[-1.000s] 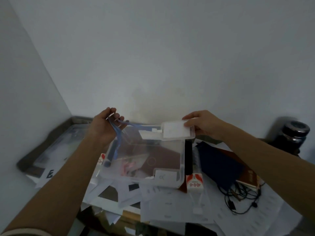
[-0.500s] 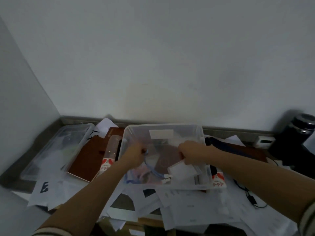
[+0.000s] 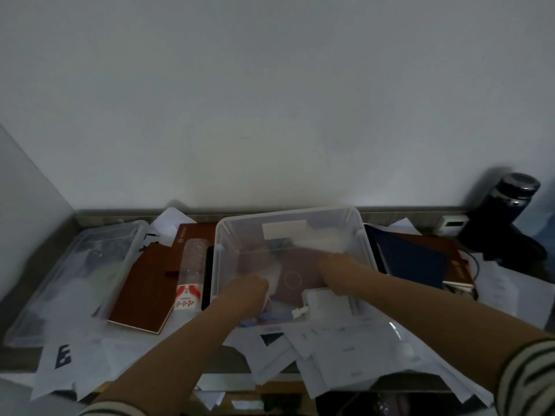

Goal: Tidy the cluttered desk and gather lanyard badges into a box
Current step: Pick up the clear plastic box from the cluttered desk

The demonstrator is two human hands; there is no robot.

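A clear plastic box [image 3: 218, 259] stands in the middle of the desk, and both my hands reach down into it. My left hand [image 3: 250, 291] is at the box's near left, its fingers curled beside something white and blurred. My right hand [image 3: 335, 265] is deeper in, at the right, with its fingers hidden. A clear badge holder [image 3: 326, 304] with a white clip lies on the box's floor under my right wrist. Its blue lanyard [image 3: 265, 318] is bunched by my left wrist. Whether either hand grips anything is not visible.
Loose papers [image 3: 345, 349] cover the desk's front edge. Left of the box lie a bottle with a red label [image 3: 189, 277], brown notebooks [image 3: 147, 289] and a clear lid [image 3: 75, 274]. Dark books [image 3: 420, 265] and a dark flask [image 3: 510, 211] stand at the right.
Both hands came down from above the box into it with the badge and the blue lanyard. The badge now lies on the box's floor, with the lanyard bunched beside it.
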